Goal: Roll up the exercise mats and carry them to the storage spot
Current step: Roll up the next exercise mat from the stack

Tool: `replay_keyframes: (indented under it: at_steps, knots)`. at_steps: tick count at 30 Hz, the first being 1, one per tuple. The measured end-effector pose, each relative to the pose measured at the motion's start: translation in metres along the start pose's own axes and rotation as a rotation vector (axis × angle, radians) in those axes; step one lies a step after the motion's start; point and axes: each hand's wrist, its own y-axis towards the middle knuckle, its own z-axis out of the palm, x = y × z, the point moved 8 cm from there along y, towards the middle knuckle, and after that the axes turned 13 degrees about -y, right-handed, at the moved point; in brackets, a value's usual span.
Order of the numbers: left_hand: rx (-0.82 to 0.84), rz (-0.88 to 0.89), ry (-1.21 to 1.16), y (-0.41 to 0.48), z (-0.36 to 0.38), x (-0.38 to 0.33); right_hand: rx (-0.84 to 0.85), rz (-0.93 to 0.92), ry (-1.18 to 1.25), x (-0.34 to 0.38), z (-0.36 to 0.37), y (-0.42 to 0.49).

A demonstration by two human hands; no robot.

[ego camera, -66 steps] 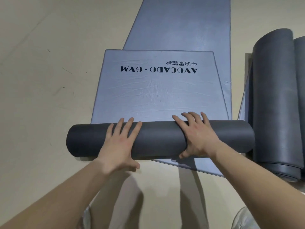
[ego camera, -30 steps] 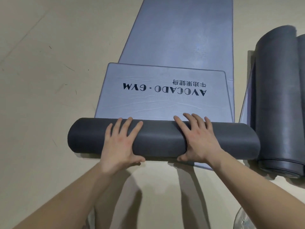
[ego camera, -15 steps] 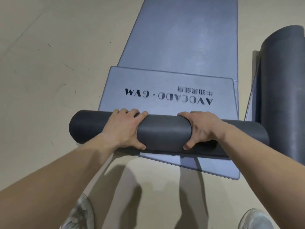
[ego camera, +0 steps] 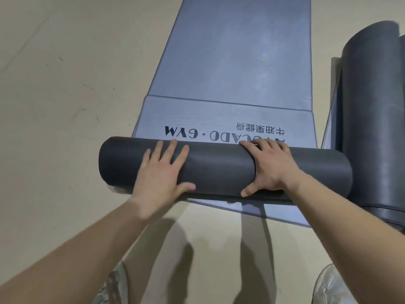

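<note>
Two hands push on a foam mat that is partly rolled up on the floor

The dark grey roll of soft foam mat [ego camera: 219,170] lies across the pale beige floor [ego camera: 65,106], and its flat blue-grey part with black letters [ego camera: 230,119] sticks out past it on top of another long flat blue-grey mat [ego camera: 236,51]. The left hand [ego camera: 162,172] lies flat on the roll with straight fingers, holding nothing. The right hand [ego camera: 271,167] presses on top, its fingers bent a little over the curve and its thumb on the near side. The mat looks light, squashy and bendy, so it may spring open if let go. Push with both palms spread wide apart, and carry it hugged around the middle. More dark grey rolled mats [ego camera: 377,117] lie just beside it on the right
</note>
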Motion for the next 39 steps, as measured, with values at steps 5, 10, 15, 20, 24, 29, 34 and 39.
replay_keyframes:
  at_steps: [5, 10, 15, 20, 24, 29, 34, 39]
  knots:
    - [0.092, 0.02, 0.052, 0.042, 0.016, 0.013, -0.188, 0.047, -0.137, 0.009, 0.011, -0.012]
    - [0.163, 0.148, 0.097, 0.07, 0.012, 0.014, -0.315, 0.062, -0.18, 0.003, 0.011, 0.003]
    - [0.16, 0.171, 0.098, 0.061, 0.008, 0.002, -0.285, 0.009, -0.203, 0.001, 0.005, 0.002]
    - [0.359, 0.174, 0.041, 0.009, 0.022, -0.009, -0.165, -0.086, -0.189, 0.014, 0.017, -0.04]
    - [0.462, 0.112, 0.014, 0.012, 0.016, -0.012, -0.005, -0.116, -0.115, 0.017, 0.015, -0.049]
    - [0.227, 0.015, 0.052, -0.016, 0.015, -0.022, 0.215, -0.146, 0.087, 0.002, -0.005, -0.017]
    - [0.152, 0.068, -0.034, 0.009, 0.014, -0.012, -0.159, -0.06, -0.134, 0.02, 0.002, -0.044]
    - [0.255, 0.124, -0.071, 0.058, -0.004, -0.007, -0.323, -0.018, -0.165, 0.013, -0.003, -0.02]
